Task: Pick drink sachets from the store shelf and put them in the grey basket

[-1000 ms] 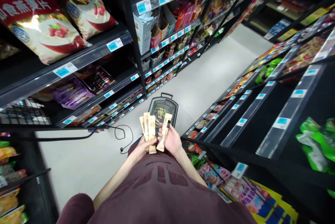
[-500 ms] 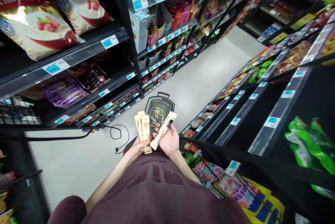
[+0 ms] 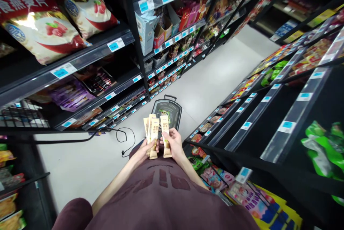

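Note:
Three cream-coloured stick sachets (image 3: 154,133) are fanned out in my left hand (image 3: 144,152), with the thumb pressed across them. My right hand (image 3: 174,142) grips one more stick sachet (image 3: 165,127) of the same look, held upright beside the fan with its printed front towards me. A small gap separates the two hands. Beyond them on the floor stands a dark shopping basket (image 3: 176,109) with a handle at its far end. Some small green packets (image 3: 164,112) lie in it; the sachets and hands hide part of its inside.
Black shelves (image 3: 115,79) on the left hold large oatmeal bags (image 3: 48,29) and purple packets (image 3: 71,93). Another shelf rack (image 3: 247,126) with green bags (image 3: 322,147) runs along the right. A black cable (image 3: 125,128) lies looped on the pale floor (image 3: 212,72).
My right hand has turned its sachet from a slanted position with the palm up to upright, print facing me, and brought it nearer the fan. The view has shifted slightly.

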`<state>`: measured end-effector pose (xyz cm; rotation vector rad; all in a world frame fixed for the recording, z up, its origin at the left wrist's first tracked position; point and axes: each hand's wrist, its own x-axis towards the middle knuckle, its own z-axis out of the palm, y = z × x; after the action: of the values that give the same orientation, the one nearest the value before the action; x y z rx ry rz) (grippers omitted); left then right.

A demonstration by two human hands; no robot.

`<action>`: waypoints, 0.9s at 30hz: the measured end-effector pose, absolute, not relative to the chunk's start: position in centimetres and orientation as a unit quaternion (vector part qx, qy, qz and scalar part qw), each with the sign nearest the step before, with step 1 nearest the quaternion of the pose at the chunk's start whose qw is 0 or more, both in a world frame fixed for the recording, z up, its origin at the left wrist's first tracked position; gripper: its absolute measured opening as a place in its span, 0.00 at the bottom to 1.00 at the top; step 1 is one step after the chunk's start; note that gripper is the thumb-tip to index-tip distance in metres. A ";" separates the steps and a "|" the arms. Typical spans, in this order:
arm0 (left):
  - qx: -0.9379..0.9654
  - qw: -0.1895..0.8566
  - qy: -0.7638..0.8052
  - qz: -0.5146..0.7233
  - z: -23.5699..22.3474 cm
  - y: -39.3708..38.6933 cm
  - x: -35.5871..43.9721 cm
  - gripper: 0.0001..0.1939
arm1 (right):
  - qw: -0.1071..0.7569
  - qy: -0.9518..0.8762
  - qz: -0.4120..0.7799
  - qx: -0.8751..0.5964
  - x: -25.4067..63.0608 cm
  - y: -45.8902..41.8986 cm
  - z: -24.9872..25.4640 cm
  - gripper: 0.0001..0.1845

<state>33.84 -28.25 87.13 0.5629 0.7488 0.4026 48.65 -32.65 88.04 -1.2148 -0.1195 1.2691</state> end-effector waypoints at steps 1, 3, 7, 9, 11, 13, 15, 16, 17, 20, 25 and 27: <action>0.267 0.871 0.364 0.193 87.1 -28.2 33.8 0.16 | 0.639 -0.053 0.552 -0.533 48.7 -32.7 88.0 0.19; 0.259 0.869 0.376 0.190 87.0 -28.2 33.8 0.17 | 0.643 -0.052 0.551 -0.530 48.7 -32.6 88.0 0.19; 0.241 0.869 0.386 0.195 86.9 -28.2 33.8 0.17 | 0.645 -0.051 0.556 -0.521 48.7 -32.4 88.0 0.19; 0.235 0.871 0.385 0.196 87.0 -28.3 34.0 0.17 | 0.651 -0.038 0.558 -0.513 48.8 -32.3 88.1 0.19; 0.233 0.874 0.379 0.194 87.3 -28.3 34.3 0.18 | 0.656 -0.013 0.574 -0.490 48.9 -32.2 88.2 0.19; 0.242 0.879 0.367 0.185 87.5 -28.4 34.5 0.19 | 0.659 -0.001 0.595 -0.460 48.9 -32.2 88.3 0.21; 0.267 0.879 0.354 0.174 87.7 -28.3 34.8 0.20 | 0.651 -0.015 0.610 -0.451 48.8 -32.3 88.2 0.22; 0.283 0.876 0.349 0.173 87.7 -28.3 34.9 0.21 | 0.640 -0.030 0.614 -0.461 48.7 -32.4 88.2 0.22; 0.300 0.871 0.348 0.175 87.8 -28.2 35.1 0.21 | 0.627 -0.046 0.612 -0.481 48.5 -32.4 88.1 0.21; 0.358 0.836 0.373 0.182 87.7 -28.1 35.6 0.23 | 0.598 -0.092 0.584 -0.541 47.9 -32.4 87.4 0.20; 0.462 0.760 0.422 0.178 86.7 -27.8 36.0 0.23 | 0.586 -0.065 0.607 -0.532 47.5 -32.1 85.9 0.21; 0.495 0.734 0.429 0.176 86.2 -27.9 35.7 0.23 | 0.574 -0.042 0.637 -0.513 47.2 -32.0 85.5 0.22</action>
<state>35.68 -27.90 86.16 1.0892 0.9441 0.3861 47.24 -32.05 85.49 -1.2016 -0.0980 1.4934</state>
